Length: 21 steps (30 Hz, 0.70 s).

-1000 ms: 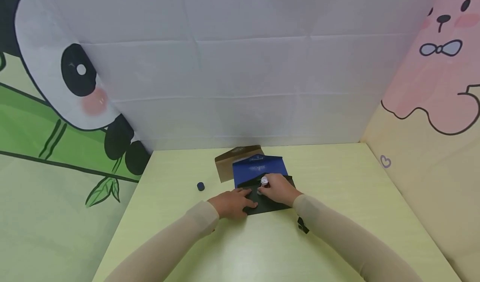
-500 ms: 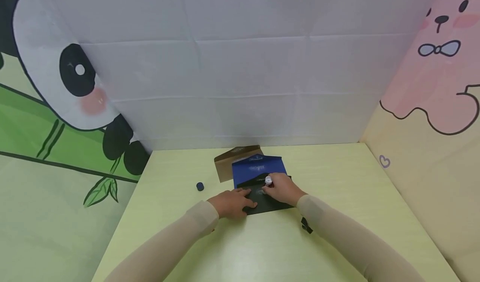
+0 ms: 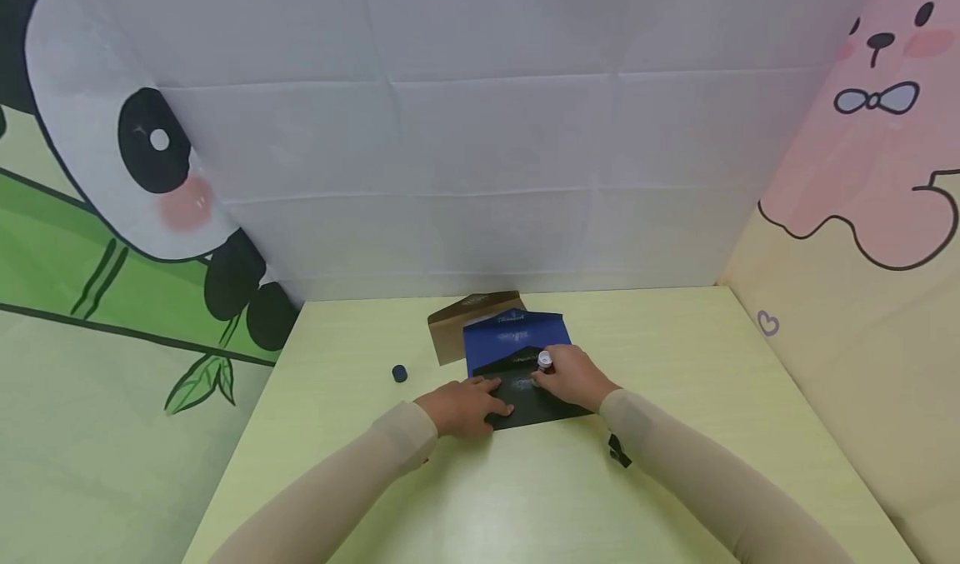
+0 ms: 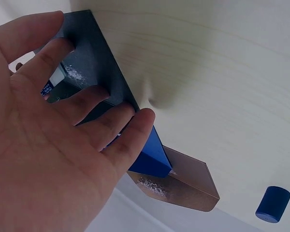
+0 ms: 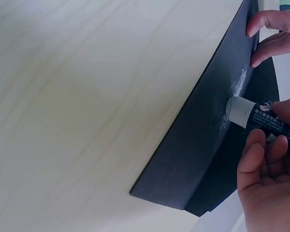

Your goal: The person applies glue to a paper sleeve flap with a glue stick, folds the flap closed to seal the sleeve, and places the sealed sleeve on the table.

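Observation:
A black envelope (image 3: 540,410) lies flap-up on the table, its flap unfolded away from me. My left hand (image 3: 461,408) rests on its left part with fingers spread. In my right hand (image 3: 576,378) is a glue stick (image 5: 268,118), pinched between thumb and fingers. Its tip touches the black envelope's body, where white glue smears (image 5: 240,83) show in the right wrist view. Behind it lies a blue envelope (image 3: 487,343), partly overlapped, and behind that a brown envelope (image 3: 447,343). Both have open flaps, and whitish smears mark both.
The dark blue glue stick cap (image 3: 400,373) stands on the pale table (image 3: 480,506), left of the envelopes. Close behind the table hangs a white cloth backdrop (image 3: 480,239). A small black piece (image 3: 619,451) shows by the right sleeve.
My right hand has slid the glue stick rightward along the black envelope. The left hand stays in place on its left part.

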{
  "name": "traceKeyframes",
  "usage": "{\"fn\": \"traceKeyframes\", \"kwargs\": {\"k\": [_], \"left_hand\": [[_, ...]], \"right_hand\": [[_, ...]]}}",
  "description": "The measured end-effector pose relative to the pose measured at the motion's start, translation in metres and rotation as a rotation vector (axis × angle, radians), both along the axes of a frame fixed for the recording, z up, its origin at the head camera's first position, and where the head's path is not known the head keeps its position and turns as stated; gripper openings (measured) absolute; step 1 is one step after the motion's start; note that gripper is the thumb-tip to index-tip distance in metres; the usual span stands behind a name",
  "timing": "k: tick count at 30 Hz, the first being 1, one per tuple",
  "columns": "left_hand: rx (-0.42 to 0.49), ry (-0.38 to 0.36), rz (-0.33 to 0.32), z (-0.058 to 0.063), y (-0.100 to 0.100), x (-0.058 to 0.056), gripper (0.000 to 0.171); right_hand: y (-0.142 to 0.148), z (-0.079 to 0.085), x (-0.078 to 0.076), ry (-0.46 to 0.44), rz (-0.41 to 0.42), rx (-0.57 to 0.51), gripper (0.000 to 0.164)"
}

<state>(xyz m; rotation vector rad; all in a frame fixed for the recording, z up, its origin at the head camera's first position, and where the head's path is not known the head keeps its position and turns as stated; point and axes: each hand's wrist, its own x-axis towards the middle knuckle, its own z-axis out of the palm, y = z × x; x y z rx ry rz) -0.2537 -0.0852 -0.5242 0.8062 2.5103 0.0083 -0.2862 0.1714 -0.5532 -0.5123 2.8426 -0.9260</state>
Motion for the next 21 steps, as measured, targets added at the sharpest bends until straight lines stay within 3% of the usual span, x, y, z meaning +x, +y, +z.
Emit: {"fn": "traceKeyframes", "kwargs": {"k": [10, 21], "left_hand": [[-0.001, 0.003, 0.009, 0.0021, 0.0008, 0.0024, 0.053], [-0.001, -0.006, 0.01, 0.0016, 0.0019, 0.0007, 0.052]], "right_hand": [[0.0038, 0.0003, 0.0002, -0.007, -0.009, -0.009, 0.018], [0.0081, 0.0037, -0.0023, 0.026, -0.06, -0.089, 0.023]]}}
